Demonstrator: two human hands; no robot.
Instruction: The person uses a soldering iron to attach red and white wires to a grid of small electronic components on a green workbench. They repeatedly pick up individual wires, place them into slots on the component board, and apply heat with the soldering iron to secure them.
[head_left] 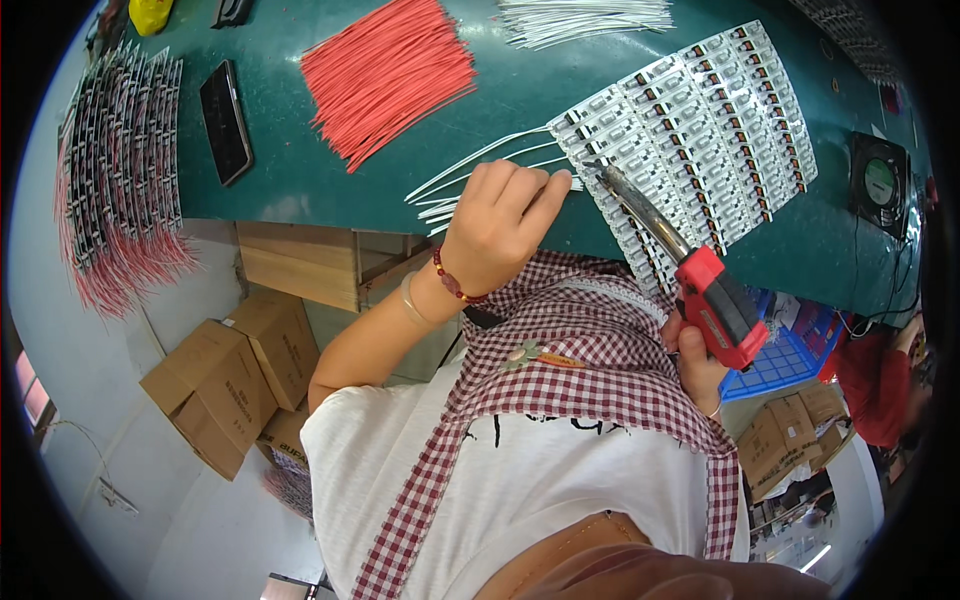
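My left hand (505, 220) is closed in a pinch at the left edge of a panel of small white circuit boards (690, 130), with a thin white wire (577, 184) at its fingertips. More white wires (470, 165) run left from that edge, passing behind the hand. In my right hand (695, 360) is a soldering iron (715, 305) with a red and black gun-shaped handle. Its metal barrel points up and left, and the dark tip lies over the panel's left edge, close to my left fingertips. Whether the tip touches a pad, I cannot tell.
On the green table (285, 190) lie a bundle of red wires (390, 75), a bundle of white wires (585, 18) and a phone (226, 122). Wired boards (120, 170) hang over the left edge. A black round-faced device (880, 183) sits right. Cardboard boxes (215, 385) and a blue basket (790, 350) stand below.
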